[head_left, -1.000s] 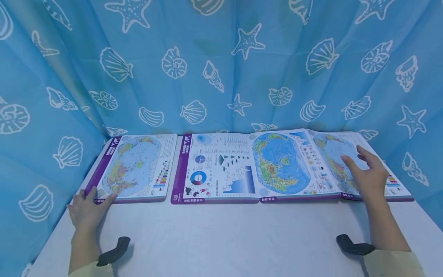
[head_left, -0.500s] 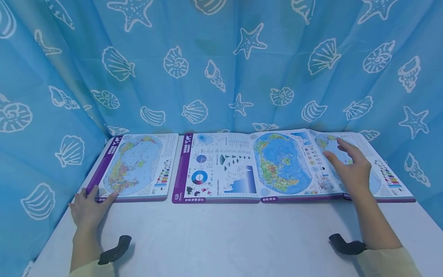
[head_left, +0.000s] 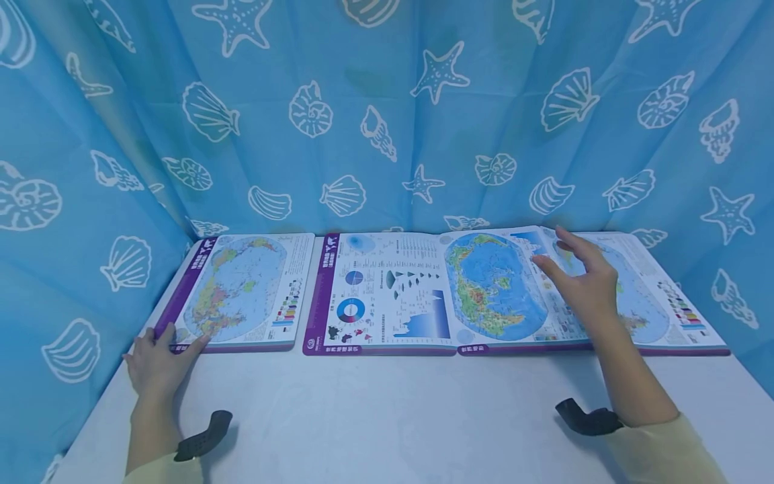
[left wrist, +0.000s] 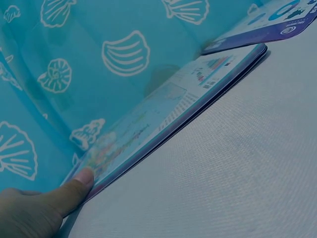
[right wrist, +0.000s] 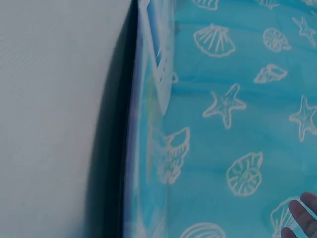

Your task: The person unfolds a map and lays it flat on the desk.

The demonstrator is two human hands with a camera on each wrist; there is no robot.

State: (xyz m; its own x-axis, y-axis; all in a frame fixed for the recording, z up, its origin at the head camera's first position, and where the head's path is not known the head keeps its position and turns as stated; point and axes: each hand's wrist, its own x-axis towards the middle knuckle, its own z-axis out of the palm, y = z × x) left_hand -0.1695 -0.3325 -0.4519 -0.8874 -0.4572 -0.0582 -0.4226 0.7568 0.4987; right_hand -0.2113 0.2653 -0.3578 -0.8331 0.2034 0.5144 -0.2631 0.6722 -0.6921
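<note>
A world map sheet (head_left: 248, 286) with a purple left border lies flat at the table's left. My left hand (head_left: 157, 359) rests at its near left corner, fingers spread, the thumb along the near edge. In the left wrist view the thumb of my left hand (left wrist: 64, 201) lies on that corner, and the map's edge looks layered. My right hand (head_left: 586, 286) is over the map panels at the right, thumb and fingers apart with nothing between them. Under and beside it are a chart panel (head_left: 387, 296), a relief map (head_left: 498, 289) and a political map (head_left: 647, 289).
The maps lie in a row along the back of the white table (head_left: 375, 417). A blue curtain (head_left: 363, 87) with white shells and starfish hangs behind and at the sides. Each wrist wears a black curved piece, the left one (head_left: 205, 437) and the right one (head_left: 586, 417).
My right hand has moved left from over the political map toward the relief map's right edge. The left hand has stayed at its corner; the view has shifted slightly.
</note>
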